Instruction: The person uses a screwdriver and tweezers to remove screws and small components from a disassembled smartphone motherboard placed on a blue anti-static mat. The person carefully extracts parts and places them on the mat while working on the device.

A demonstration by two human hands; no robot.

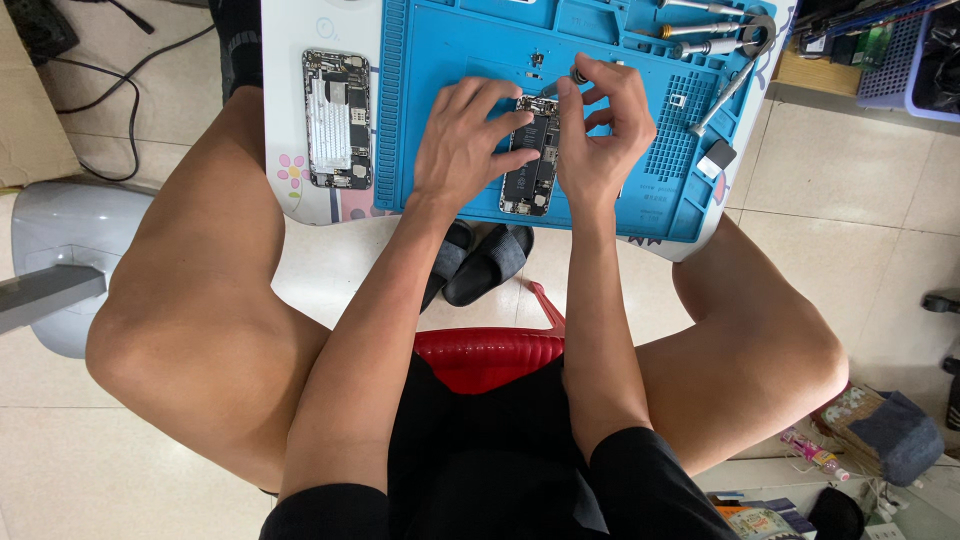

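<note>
Head view: hands [540, 140] over opened phone [530, 165]

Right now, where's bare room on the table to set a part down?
Free: blue mat between its left ridged edge and the left hand; mat's lower right corner below the grid; white table strip left of the spare phone frame. Crowded: mat center, where both hands, right hand included, cover the opened phone, and top right with screwdrivers.

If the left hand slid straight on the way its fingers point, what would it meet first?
Probably the right hand: the left hand lies on the opened phone, fingers pointing right towards it, nearly touching; the gap is unclear.
</note>
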